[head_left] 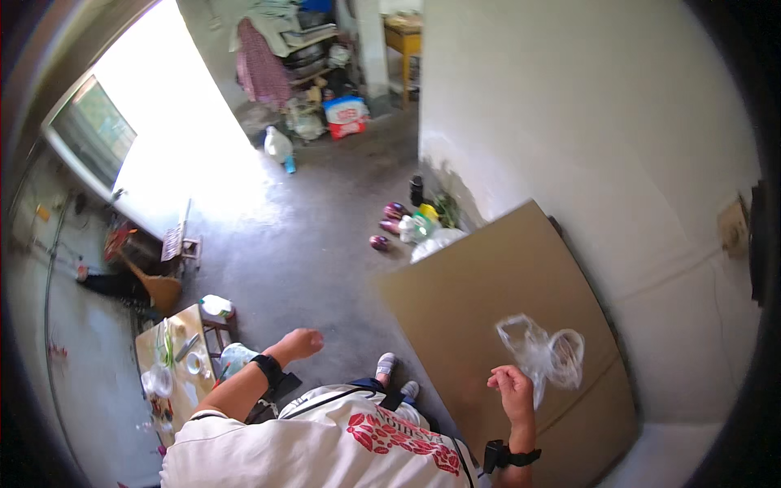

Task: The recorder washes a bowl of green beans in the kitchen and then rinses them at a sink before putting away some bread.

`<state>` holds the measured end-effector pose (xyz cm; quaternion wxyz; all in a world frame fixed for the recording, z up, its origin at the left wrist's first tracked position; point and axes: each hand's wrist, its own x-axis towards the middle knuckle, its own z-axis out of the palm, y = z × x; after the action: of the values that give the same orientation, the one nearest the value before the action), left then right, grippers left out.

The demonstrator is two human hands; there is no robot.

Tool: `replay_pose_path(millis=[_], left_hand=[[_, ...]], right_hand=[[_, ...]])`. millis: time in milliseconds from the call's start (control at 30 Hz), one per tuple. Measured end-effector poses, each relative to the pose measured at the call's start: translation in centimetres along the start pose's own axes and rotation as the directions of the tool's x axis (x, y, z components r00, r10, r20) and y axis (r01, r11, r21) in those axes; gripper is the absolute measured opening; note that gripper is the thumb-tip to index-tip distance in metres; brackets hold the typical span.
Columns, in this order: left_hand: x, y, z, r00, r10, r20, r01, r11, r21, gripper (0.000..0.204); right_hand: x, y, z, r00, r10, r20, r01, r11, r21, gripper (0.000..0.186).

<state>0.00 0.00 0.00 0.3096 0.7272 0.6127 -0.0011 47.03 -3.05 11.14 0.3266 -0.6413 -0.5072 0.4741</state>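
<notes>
My right hand [512, 384] is over the brown tabletop on the right, its fingers curled in with nothing visible in them. Right beside it lies a thin clear plastic bag [529, 342], crumpled, with a round translucent shape [567, 348] at its right end. I see no firm grip on the bag. My left hand [303, 343] hangs over the grey floor in front of me, apart from any object. Its fingers are blurred, so their pose is unclear. Both wrists wear black straps.
A small table [183, 381] at left carries green onions [168, 342], a knife [187, 347] and tape-like rolls. Eggplants [380, 242] and bags lie on the floor by the wall. A bright doorway [191, 114] opens at upper left; a loaded shelf [313, 57] stands at the back.
</notes>
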Motion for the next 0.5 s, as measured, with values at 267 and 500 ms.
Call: replay_pose_path(millis=[267, 500], left_hand=[[-8.9, -14.1, -0.3, 0.877, -0.478, -0.054, 0.465, 0.872, -0.154, 0.027], [-11.8, -25.2, 2.5, 0.768, -0.629, 0.122, 0.638, 0.734, -0.235, 0.028]], right_hand=[[7.7, -5.0, 12.2, 0.925, -0.035, 0.379, -0.017, 0.991, 0.133, 0.018], [16.2, -11.3, 23.5, 0.871, -0.002, 0.491, -0.038, 0.997, 0.07, 0.018]])
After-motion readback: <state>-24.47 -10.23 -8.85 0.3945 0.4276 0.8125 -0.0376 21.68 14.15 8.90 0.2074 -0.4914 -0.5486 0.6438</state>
